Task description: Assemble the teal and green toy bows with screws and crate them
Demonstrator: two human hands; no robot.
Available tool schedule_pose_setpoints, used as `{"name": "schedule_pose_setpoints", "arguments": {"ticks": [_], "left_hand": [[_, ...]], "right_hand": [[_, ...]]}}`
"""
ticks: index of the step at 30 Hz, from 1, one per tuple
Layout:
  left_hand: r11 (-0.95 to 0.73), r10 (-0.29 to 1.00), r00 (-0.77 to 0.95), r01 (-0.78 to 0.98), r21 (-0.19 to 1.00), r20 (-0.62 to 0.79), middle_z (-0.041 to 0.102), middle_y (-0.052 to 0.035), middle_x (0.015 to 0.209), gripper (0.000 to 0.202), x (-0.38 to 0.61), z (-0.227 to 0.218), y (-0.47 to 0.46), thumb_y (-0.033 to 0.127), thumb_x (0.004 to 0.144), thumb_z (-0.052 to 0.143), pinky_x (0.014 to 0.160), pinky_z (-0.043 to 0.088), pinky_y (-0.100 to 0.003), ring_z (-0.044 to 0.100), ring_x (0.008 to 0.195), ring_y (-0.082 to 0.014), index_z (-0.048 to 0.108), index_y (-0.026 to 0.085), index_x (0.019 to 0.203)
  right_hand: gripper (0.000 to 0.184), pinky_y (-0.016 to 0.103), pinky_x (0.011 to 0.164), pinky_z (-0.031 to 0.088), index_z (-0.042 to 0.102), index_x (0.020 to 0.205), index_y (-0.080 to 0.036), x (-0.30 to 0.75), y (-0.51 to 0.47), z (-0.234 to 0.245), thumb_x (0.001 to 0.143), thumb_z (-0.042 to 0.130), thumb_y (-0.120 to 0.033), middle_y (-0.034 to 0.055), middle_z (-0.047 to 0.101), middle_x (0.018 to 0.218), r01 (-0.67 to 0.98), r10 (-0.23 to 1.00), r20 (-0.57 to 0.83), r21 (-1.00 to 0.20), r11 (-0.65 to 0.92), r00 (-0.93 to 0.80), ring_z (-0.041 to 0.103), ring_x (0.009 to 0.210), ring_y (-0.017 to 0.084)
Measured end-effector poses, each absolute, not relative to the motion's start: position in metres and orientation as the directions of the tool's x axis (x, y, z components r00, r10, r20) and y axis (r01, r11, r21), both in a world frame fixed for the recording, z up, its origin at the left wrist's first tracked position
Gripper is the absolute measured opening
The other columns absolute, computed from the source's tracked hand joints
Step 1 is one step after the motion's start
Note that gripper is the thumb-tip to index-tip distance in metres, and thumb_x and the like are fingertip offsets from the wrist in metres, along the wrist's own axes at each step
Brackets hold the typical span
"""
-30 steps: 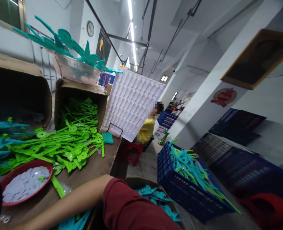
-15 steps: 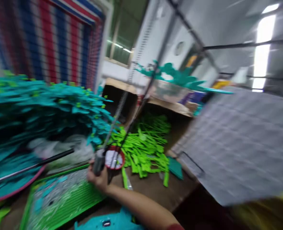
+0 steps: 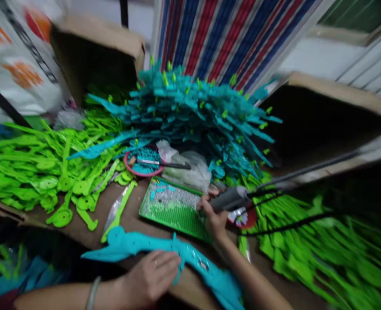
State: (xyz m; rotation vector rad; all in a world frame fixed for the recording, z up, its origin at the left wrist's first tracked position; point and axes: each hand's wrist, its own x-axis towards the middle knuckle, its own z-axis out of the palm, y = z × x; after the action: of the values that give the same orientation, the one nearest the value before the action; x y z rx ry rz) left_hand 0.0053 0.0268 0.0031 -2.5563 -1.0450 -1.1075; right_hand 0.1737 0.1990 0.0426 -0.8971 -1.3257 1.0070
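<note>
A long, curved teal plastic piece (image 3: 139,244) lies along the front of the table. My left hand (image 3: 155,273), with a ring and a bracelet, is laid over its middle, fingers together on its edge. In my right hand (image 3: 214,217) is a grey corded electric screwdriver (image 3: 231,199), fingers wrapped round its body. This hand is above the right end of a green tray (image 3: 177,221) holding small silvery parts, probably screws, and a few teal bits. The screwdriver's tip is hidden or blurred.
Behind the tray rises a heap of teal pieces (image 3: 190,112). Green plastic pieces pile up left (image 3: 48,172) and right (image 3: 306,232). A pink-rimmed bowl (image 3: 145,174), a red bowl (image 3: 251,217) and a clear plastic bag (image 3: 193,170) stand nearby. Black cables (image 3: 290,172) run off right.
The view has swung left and down. My left hand and most of the teal piece now show. My right hand still grips the screwdriver, which has tilted from upright to nearly level.
</note>
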Motion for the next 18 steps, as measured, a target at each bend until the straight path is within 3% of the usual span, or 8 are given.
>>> {"name": "schedule_pose_setpoints", "arguments": {"ticks": [4, 8, 12, 18], "left_hand": [[-0.733, 0.591, 0.505, 0.662, 0.156, 0.629, 0.070, -0.0113, 0.124, 0.028, -0.003, 0.010, 0.017, 0.009, 0.097, 0.043, 0.079, 0.049, -0.034, 0.064, 0.099, -0.0206, 0.069, 0.010, 0.107], [-0.697, 0.645, 0.517, 0.699, 0.156, 0.563, 0.064, -0.0123, 0.134, 0.025, 0.001, -0.002, 0.012, 0.009, 0.094, 0.052, 0.074, 0.045, -0.034, 0.062, 0.086, -0.0180, 0.067, 0.009, 0.114], [-0.704, 0.640, 0.530, 0.694, 0.149, 0.556, 0.062, -0.0155, 0.134, 0.028, 0.002, -0.007, 0.010, 0.007, 0.093, 0.048, 0.064, 0.043, -0.034, 0.059, 0.072, -0.0165, 0.065, 0.007, 0.115], [-0.723, 0.632, 0.536, 0.668, 0.176, 0.560, 0.060, -0.0193, 0.136, 0.030, 0.000, -0.015, 0.010, 0.008, 0.093, 0.048, 0.060, 0.045, -0.033, 0.060, 0.070, -0.0156, 0.062, 0.005, 0.120]], "right_hand": [[0.046, 0.027, 0.051, 0.048, 0.044, 0.105, -0.028, 0.177, 0.204, 0.026, 0.074, 0.071, -0.051, -0.0111, 0.050, 0.063, 0.006, 0.972, 0.232, -0.973, 0.232, 0.033, 0.052, 0.047, 0.011], [0.037, 0.024, 0.047, 0.045, 0.046, 0.104, -0.030, 0.175, 0.204, 0.029, 0.078, 0.069, -0.043, -0.0111, 0.049, 0.062, -0.080, 0.928, 0.372, -0.926, 0.370, -0.013, 0.050, 0.045, 0.009], [0.027, 0.021, 0.041, 0.041, 0.051, 0.103, -0.030, 0.157, 0.170, 0.067, 0.080, 0.065, -0.037, -0.0096, 0.044, 0.061, -0.158, 0.898, 0.433, -0.884, 0.441, 0.082, 0.045, 0.044, 0.009], [0.036, 0.024, 0.043, 0.047, 0.049, 0.117, -0.032, 0.139, 0.108, 0.064, 0.084, 0.062, -0.033, -0.0086, 0.049, 0.064, -0.240, 0.898, 0.404, -0.902, 0.359, -0.173, 0.052, 0.049, 0.011]]}}
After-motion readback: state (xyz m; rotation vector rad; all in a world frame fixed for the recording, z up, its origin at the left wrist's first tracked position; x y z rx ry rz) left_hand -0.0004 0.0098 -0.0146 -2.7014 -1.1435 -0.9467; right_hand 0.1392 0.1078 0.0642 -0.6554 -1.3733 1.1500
